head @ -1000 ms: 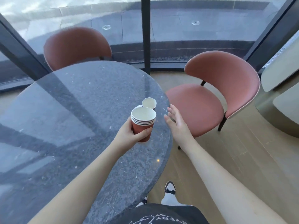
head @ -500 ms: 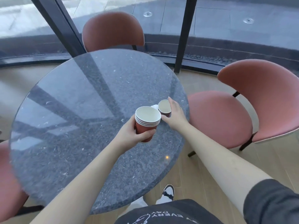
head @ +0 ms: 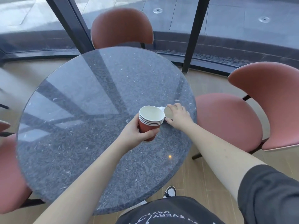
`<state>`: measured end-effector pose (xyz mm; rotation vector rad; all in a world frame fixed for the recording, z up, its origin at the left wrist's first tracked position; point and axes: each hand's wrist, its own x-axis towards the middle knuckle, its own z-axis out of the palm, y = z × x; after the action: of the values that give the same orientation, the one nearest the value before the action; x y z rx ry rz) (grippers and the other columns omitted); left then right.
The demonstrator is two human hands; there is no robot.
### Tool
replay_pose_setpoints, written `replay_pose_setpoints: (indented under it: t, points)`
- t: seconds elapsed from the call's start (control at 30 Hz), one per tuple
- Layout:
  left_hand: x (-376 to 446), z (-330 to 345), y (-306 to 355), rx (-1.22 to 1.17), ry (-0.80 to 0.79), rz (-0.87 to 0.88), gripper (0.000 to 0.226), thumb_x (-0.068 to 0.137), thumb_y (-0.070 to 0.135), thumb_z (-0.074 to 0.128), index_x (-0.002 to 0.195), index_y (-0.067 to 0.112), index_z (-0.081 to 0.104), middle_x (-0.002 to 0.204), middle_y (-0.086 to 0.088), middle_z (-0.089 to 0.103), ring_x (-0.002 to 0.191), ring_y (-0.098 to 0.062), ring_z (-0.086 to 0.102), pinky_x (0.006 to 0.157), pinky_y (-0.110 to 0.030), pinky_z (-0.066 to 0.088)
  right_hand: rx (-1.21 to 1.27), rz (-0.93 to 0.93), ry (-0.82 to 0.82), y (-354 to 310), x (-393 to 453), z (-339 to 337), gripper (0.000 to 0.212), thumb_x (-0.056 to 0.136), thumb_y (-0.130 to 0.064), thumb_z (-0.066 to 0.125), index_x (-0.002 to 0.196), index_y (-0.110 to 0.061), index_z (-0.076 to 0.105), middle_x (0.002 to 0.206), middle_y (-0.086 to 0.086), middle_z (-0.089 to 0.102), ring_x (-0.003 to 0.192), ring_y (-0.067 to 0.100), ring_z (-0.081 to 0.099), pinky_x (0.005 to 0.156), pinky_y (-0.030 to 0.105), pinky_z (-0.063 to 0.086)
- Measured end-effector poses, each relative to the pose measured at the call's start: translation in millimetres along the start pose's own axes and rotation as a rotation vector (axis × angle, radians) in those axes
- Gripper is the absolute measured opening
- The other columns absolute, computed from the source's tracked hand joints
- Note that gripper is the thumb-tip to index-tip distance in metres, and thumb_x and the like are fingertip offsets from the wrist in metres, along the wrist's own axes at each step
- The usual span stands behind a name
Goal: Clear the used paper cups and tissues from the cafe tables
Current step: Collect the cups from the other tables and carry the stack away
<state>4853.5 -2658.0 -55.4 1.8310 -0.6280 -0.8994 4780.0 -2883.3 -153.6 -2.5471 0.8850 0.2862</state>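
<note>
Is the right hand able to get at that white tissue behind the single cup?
Probably not directly: the right hand grips the single cup, which sits in front of the tissue. Only a white corner shows.

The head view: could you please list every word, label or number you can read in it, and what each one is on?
"EVERY DAY": white print on the dark shirt, seen upside down.
More print below it on the shirt is cut off and unreadable.
The cup stack and single cup show no print.
</note>
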Motion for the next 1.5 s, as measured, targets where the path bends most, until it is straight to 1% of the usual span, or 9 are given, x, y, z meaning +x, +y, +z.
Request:
replay_pose_setpoints:
  t: [0.2,0.37,0.53,0.73,0.93,1.0,1.13,1.3,1.5]
  points:
    - [6,-2,-4,0.007,-0.013,-0.009,0.061,0.06,0.054,0.084,0.115,0.051,0.056,0.105,0.037,0.07,0.099,0.016,0.064,0.076,-0.003,0.047,0.229,0.032,0.068,3,-20,-8,0.08,0.092,-0.04,0.067,0.157,-0.024,0.023,0.15,0.01,0.032,0.135,0.033,0.044,0.108,0.042,0.036]
    - [12,-1,-11,0.023,-0.032,-0.006,0.062,0.06,0.054,0.083,0.115,0.049,0.057,0.105,0.035,0.07,0.097,0.015,0.065,0.077,-0.004,0.047,0.7,0.045,0.406,-3,-49,-51,0.071,0.089,-0.044,0.071,0.15,-0.033,0.036,0.142,0.004,0.042,0.129,0.02,0.049,0.106,0.03,0.039]
    - [15,3,-16,0.075,-0.063,-0.002,0.062,0.06,0.057,0.081,0.115,0.051,0.055,0.102,0.04,0.067,0.096,0.016,0.064,0.075,-0.002,0.046,1.045,-0.11,0.43,-20,-86,-97,0.061,0.079,-0.068,0.061,0.136,-0.06,0.042,0.134,-0.004,0.052,0.116,0.003,0.06,0.087,0.011,0.048]
    - [16,3,-16,0.11,-0.072,0.029,0.056,0.071,0.039,0.087,0.119,0.046,0.058,0.104,0.027,0.073,0.095,0.01,0.067,0.075,-0.007,0.05,0.973,-0.302,0.182,-26,-106,-104,0.053,0.084,-0.058,0.064,0.134,-0.06,0.047,0.132,-0.007,0.052,0.122,0.006,0.057,0.104,0.031,0.048]
    - [14,0,-18,0.109,-0.11,0.077,0.066,0.077,0.025,0.089,0.125,0.054,0.053,0.098,0.005,0.076,0.08,-0.005,0.071,0.067,-0.024,0.059,0.714,-0.313,0.009,-33,-115,-100,0.068,0.085,-0.057,0.069,0.145,-0.053,0.036,0.132,-0.018,0.046,0.125,-0.011,0.045,0.102,0.011,0.035]
    - [12,-2,-18,0.152,-0.119,0.089,0.069,0.076,0.029,0.091,0.128,0.053,0.052,0.103,0.012,0.075,0.09,-0.007,0.072,0.076,-0.028,0.06,0.658,-0.311,-0.038,-36,-116,-100,0.071,0.088,-0.051,0.071,0.149,-0.046,0.034,0.137,-0.016,0.044,0.127,-0.012,0.041,0.105,0.013,0.032]
    - [4,-5,-11,0.217,-0.118,0.139,0.063,0.067,0.052,0.086,0.121,0.05,0.055,0.105,0.03,0.07,0.096,0.007,0.067,0.077,-0.013,0.051,0.534,-0.338,-0.134,-51,-122,-94,0.072,0.091,-0.052,0.066,0.153,-0.035,0.034,0.148,-0.018,0.035,0.13,-0.018,0.032,0.108,0.015,0.025]
    - [-3,-10,-10,0.195,-0.106,0.159,0.068,0.066,0.049,0.086,0.128,0.038,0.059,0.104,0.017,0.074,0.096,0.0,0.07,0.082,-0.025,0.057,0.659,-0.256,0.021,-83,-129,-68,0.054,0.098,-0.047,0.055,0.147,-0.028,0.044,0.145,-0.014,0.04,0.13,-0.005,0.037,0.111,0.014,0.025]
    - [-14,-16,-15,0.177,-0.08,0.158,0.061,0.071,0.037,0.092,0.125,0.038,0.062,0.101,0.025,0.073,0.092,0.005,0.069,0.07,-0.012,0.051,0.759,-0.225,0.092,-98,-141,-46,0.053,0.098,-0.047,0.055,0.146,-0.028,0.047,0.139,-0.02,0.041,0.124,-0.028,0.029,0.1,-0.003,0.018]
